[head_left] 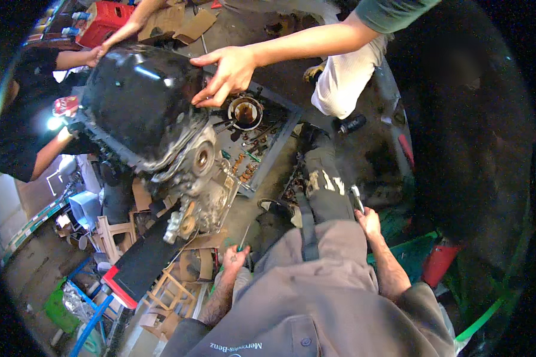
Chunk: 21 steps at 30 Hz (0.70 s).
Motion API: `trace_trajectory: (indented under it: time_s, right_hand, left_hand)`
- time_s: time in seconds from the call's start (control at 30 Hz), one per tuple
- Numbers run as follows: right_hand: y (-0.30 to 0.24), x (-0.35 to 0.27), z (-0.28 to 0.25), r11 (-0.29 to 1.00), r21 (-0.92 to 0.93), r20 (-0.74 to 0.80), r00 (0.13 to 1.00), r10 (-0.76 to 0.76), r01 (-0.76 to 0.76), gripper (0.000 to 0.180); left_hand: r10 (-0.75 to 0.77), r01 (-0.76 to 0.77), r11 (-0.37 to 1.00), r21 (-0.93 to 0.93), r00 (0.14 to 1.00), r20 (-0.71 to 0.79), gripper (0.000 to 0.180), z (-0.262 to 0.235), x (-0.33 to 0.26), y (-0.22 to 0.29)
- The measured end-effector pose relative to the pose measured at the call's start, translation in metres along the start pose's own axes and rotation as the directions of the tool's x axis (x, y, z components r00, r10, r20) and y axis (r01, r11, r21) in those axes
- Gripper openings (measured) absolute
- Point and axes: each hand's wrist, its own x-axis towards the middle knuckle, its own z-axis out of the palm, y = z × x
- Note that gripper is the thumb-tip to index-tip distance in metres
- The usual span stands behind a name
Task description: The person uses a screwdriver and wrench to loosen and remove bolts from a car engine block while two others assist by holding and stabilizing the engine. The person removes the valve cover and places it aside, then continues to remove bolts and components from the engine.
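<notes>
My left hand (234, 259) is closed around a screwdriver (245, 237), its thin metal shaft pointing up. On the right, my right hand (370, 224) hangs beside my thigh, wrapped round a ratchet (356, 195) with a shiny metal head. Ahead and to the left stands an engine (205, 193) with a black oil pan (143, 101) on top. Neither of my hands touches it. A co-worker's hand (229, 74) lies on the pan's right edge, and that person's other hand reaches the far left corner. Another person at the left holds a lit lamp (56, 122) near the pan's side.
A grey metal tray table (280, 128) beside the engine carries a round oily container (245, 113), bolts and loose tools. Cardboard boxes (199, 265), a small wooden stool (112, 235) and a blue frame (92, 318) crowd the lower left. A red crate (106, 22) stands far left.
</notes>
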Motion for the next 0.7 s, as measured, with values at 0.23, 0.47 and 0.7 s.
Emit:
trace_trajectory:
  time_s: [0.23,0.47,0.7]
  right_hand:
    - [-0.098,-0.005,-0.027,0.976,-0.010,-0.144,0.966,-0.215,0.216,0.023]
    - [-0.143,0.055,0.009,0.659,-0.361,0.112,0.732,-0.672,0.660,0.021]
    - [-0.216,0.142,0.094,0.541,0.058,-0.082,0.544,-0.835,0.839,0.019]
  left_hand:
    - [-0.037,0.246,0.471,-0.847,0.965,0.259,0.016,0.077,0.208,0.153]
    - [-0.272,0.276,-0.260,-0.925,0.898,0.345,0.017,0.142,0.419,0.185]
    - [-0.537,0.034,-0.103,-0.994,0.840,0.084,0.037,0.148,0.540,0.147]
